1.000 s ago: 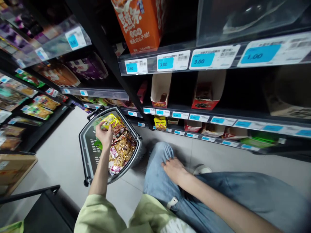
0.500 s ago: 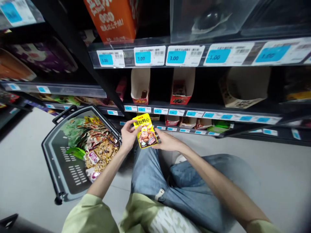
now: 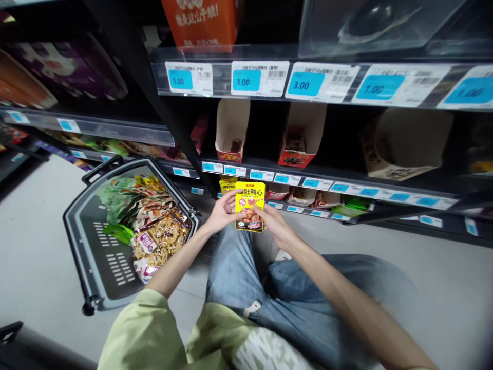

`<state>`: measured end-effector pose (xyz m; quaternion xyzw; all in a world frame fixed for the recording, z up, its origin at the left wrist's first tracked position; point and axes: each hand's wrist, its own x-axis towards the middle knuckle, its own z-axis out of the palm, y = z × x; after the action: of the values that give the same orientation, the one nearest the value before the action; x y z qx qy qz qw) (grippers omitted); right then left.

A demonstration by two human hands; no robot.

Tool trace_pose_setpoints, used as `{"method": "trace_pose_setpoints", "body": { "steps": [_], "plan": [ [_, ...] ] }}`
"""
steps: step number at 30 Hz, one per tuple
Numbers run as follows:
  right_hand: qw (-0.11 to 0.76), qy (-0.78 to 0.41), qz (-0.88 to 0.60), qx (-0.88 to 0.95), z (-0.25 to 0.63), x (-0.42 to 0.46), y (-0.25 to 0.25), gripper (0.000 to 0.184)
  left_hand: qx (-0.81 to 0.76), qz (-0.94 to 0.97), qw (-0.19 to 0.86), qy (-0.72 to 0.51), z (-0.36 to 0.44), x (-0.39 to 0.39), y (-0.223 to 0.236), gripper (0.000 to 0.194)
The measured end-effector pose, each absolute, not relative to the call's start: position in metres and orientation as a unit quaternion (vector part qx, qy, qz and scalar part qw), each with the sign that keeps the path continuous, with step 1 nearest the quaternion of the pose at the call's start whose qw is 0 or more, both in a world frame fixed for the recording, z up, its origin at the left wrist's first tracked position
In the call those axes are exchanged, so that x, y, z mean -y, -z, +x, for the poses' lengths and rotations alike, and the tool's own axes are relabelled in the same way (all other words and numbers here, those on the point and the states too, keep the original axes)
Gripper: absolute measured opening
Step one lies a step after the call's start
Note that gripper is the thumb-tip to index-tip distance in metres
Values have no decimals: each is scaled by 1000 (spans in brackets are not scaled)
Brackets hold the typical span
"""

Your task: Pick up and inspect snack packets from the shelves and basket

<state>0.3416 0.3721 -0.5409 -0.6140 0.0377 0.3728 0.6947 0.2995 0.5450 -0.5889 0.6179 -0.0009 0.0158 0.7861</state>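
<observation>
A yellow snack packet (image 3: 250, 191) with dark Chinese lettering and a picture of brown food is upright in front of the lowest shelf. My right hand (image 3: 276, 223) grips its right side, the thumb lying across the front. From the other side, my left hand (image 3: 223, 211) holds the left edge, fingers over the front. Behind the packet, partly covered, a similar yellow packet (image 3: 226, 184) shows at the shelf. To the left on the floor stands a grey shopping basket (image 3: 98, 257) with many snack packets (image 3: 157, 239) heaped along its right side.
Shelf edges with price labels (image 3: 260, 79) run across in front of me. Open cardboard boxes (image 3: 232, 123) stand on the middle shelf, with an orange box (image 3: 208, 25) above. A dark upright post (image 3: 142, 77) divides the shelving. My bent knees are below my hands.
Both hands and the packet have shifted right in view, and the packet is now straighter. My right thumb has come onto its front. A second yellow packet now shows behind it.
</observation>
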Motion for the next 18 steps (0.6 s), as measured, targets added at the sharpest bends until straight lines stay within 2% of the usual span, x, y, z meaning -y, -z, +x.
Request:
{"method": "trace_pose_setpoints", "body": {
  "steps": [3, 10, 18],
  "plan": [
    [719, -352, -595, -68, 344, -374, 544, 37, 48, 647, 761, 14, 299, -544, 590, 95],
    [750, -330, -559, -123, 346, -380, 553, 40, 75, 734, 675, -15, 298, -540, 593, 104],
    [750, -341, -558, -96, 348, -384, 552, 41, 9, 700, 714, -19, 296, -534, 590, 117]
  ]
}}
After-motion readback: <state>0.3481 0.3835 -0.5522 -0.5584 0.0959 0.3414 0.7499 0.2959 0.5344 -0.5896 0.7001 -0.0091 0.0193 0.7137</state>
